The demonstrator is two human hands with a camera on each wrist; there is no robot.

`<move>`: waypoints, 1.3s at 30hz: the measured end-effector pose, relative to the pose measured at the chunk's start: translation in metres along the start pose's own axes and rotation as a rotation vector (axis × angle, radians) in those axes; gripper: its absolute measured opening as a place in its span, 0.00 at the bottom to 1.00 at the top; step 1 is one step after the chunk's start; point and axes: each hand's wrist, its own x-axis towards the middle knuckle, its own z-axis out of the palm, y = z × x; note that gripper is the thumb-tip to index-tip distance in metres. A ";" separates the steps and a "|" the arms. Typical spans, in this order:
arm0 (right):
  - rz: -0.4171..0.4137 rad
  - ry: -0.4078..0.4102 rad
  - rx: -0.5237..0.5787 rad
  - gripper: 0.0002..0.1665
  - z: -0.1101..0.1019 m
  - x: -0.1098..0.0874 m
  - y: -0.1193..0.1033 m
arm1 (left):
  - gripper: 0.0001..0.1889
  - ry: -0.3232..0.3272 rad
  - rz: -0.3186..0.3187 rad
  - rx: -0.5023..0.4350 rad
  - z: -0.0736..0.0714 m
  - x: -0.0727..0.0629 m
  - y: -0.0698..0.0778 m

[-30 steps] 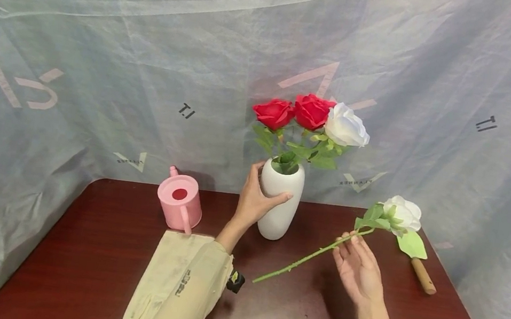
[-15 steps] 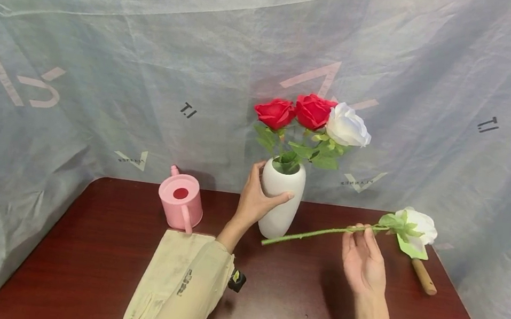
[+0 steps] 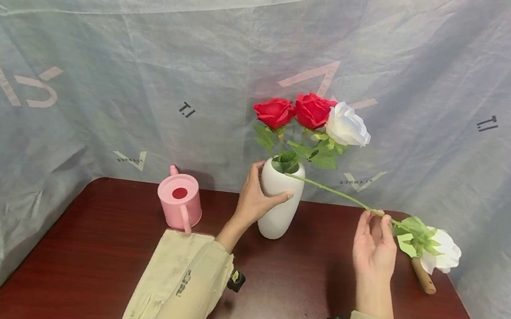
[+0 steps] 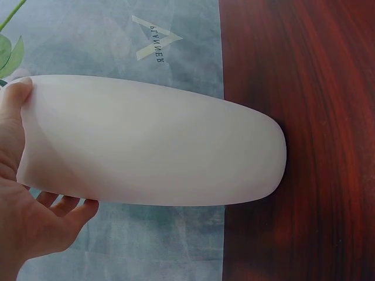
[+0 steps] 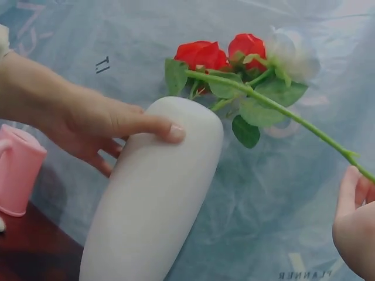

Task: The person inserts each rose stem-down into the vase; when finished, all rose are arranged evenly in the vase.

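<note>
A white vase [image 3: 276,211] stands upright on the table, gripped near its top by my left hand [image 3: 255,197], thumb across the front and fingers behind. Two red roses [image 3: 273,112] and a white rose [image 3: 348,124] rise from its mouth. My right hand [image 3: 375,251] pinches the green stem of a second white rose [image 3: 442,251] between thumb and fingers. That stem slants up to the left, its cut end in front of the vase's mouth in the head view. In the right wrist view the stem [image 5: 293,117] passes in front of the leaves; whether it touches the vase I cannot tell.
Left of the vase stands a pink watering can [image 3: 179,202]. A cream glove [image 3: 162,276] lies under my left forearm. At the right, a wooden-handled trowel [image 3: 424,279] is partly covered by the held rose. Grey cloth [image 3: 152,59] hangs behind the table [image 3: 274,313].
The right hand has turned and shifted right, swinging the stem's cut end from low over the table up to the vase's mouth, while the bloom dropped rightward. The left hand stays put.
</note>
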 end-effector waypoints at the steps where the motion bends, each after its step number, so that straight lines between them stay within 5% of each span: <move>1: -0.021 0.009 -0.012 0.08 0.002 0.002 0.002 | 0.46 0.002 0.000 -0.001 0.000 0.000 0.000; 14: -0.403 0.052 -0.539 0.10 0.039 0.014 0.041 | 0.46 0.002 0.009 -0.002 0.001 0.001 0.000; 39: -0.636 -0.114 -0.997 0.04 0.058 0.019 0.078 | 0.46 0.007 0.030 0.005 0.002 0.000 -0.001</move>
